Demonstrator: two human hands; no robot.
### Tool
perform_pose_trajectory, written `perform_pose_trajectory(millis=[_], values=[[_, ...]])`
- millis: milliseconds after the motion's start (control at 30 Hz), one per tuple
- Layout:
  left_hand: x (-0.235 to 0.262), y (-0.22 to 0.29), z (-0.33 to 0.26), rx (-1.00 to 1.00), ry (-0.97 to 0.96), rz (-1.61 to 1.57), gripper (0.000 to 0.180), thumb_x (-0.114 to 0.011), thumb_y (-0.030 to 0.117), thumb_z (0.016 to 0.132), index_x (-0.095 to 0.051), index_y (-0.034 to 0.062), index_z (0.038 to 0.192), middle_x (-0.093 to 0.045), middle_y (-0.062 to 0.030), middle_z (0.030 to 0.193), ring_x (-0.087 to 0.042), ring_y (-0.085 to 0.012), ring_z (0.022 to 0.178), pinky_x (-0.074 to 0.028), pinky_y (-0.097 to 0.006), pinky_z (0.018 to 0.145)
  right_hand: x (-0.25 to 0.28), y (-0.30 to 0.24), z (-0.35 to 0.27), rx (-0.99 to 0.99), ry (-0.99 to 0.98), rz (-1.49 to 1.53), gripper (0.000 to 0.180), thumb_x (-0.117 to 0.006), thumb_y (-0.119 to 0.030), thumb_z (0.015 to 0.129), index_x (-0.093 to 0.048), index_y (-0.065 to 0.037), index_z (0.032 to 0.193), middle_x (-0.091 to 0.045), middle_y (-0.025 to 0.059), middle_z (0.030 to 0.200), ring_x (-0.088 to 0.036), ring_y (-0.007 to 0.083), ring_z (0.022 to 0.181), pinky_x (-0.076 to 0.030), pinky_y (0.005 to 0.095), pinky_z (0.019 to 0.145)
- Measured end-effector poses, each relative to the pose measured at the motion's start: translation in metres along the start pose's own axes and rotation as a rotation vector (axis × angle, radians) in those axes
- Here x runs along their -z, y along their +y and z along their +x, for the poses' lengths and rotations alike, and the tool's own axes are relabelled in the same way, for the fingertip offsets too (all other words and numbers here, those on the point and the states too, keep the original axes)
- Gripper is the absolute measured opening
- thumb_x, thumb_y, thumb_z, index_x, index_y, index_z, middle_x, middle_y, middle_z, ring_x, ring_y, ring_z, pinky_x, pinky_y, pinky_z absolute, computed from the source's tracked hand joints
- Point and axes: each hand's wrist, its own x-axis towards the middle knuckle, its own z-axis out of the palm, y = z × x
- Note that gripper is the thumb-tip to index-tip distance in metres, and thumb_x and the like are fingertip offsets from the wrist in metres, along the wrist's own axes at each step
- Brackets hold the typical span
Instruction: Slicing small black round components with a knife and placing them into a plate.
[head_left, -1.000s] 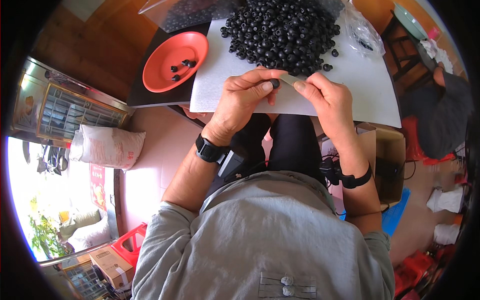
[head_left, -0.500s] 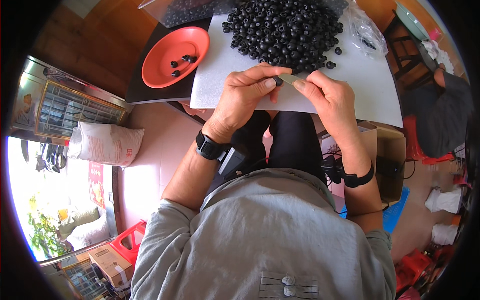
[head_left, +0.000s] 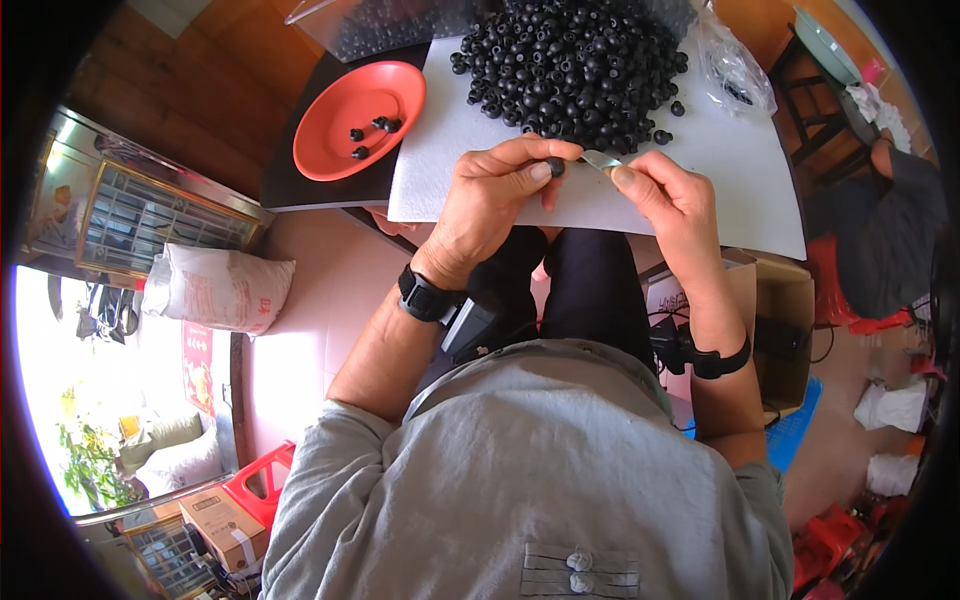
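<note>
Between the thumb and fingers of my left hand (head_left: 487, 195) sits a small black round part (head_left: 556, 167). My right hand (head_left: 675, 195) pinches a small knife (head_left: 602, 160), its pale metal blade pointing left at the left fingertips. The blade's tip is close to the part; whether it touches is too small to tell. Just beyond my hands, a big heap of similar black parts (head_left: 575, 75) lies on a white sheet (head_left: 440, 170). To the left, a red-orange dish (head_left: 328, 125) holds several black parts (head_left: 358, 153).
A clear plastic bag (head_left: 735, 65) lies right of the heap; a larger clear bag of black parts (head_left: 390, 30) stands behind the dish. Under the table's right side is an open cardboard box (head_left: 785, 340). Another person in dark clothes (head_left: 890, 225) sits far right.
My right hand has moved slightly right, drawing the knife back from the black part, and the blade has turned. My left hand keeps its pinch. The whole view has shifted a little.
</note>
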Motion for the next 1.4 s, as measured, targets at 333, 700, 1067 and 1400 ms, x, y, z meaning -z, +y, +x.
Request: perform_pose_trajectory(millis=[333, 700, 1067, 1400], values=[[-0.001, 0.0, -0.001, -0.017, 0.005, 0.018, 0.027, -0.06, -0.003, 0.097, -0.07, -0.0023, 0.122, -0.062, -0.0053, 0.099, -0.058, -0.0136, 0.079, -0.05, -0.025, 0.076, -0.008, -0.009, 0.002, -0.03, 0.008, -0.091, 0.036, -0.072, -0.034, 0.092, -0.063, -0.005, 0.074, -0.051, 0.0094, 0.054, -0.048, 0.0203, 0.048, -0.037, 0.0363, 0.05], [-0.002, 0.001, -0.002, -0.012, 0.018, 0.047, 0.026, -0.06, -0.002, 0.096, -0.072, -0.0015, 0.12, -0.06, -0.0043, 0.094, -0.057, -0.013, 0.076, -0.049, -0.025, 0.075, -0.007, -0.011, 0.003, -0.025, -0.002, -0.149, 0.038, -0.071, -0.034, 0.092, -0.06, -0.005, 0.071, -0.052, 0.0118, 0.055, -0.048, 0.0255, 0.048, -0.036, 0.0385, 0.049], [-0.002, 0.002, -0.001, -0.01, 0.026, 0.019, 0.025, -0.057, -0.002, 0.097, -0.068, -0.0087, 0.118, -0.061, -0.0087, 0.103, -0.057, -0.0163, 0.085, -0.048, -0.028, 0.075, -0.017, -0.004, 0.001, 0.162, 0.08, -0.206, 0.032, -0.072, -0.028, 0.091, -0.059, -0.005, 0.074, -0.058, 0.0117, 0.062, -0.053, 0.029, 0.05, -0.039, 0.0398, 0.048], [0.004, 0.025, -0.007, -0.087, 0.228, 0.282, 0.024, -0.065, -0.007, 0.088, -0.073, -0.0039, 0.111, -0.07, -0.0088, 0.1, -0.062, -0.0118, 0.078, -0.051, -0.025, 0.064, 0.009, 0.001, -0.003, -0.047, 0.031, 0.112, 0.027, -0.072, -0.023, 0.094, -0.062, -0.001, 0.08, -0.05, 0.0078, 0.059, -0.045, 0.0165, 0.051, -0.038, 0.0308, 0.051]])
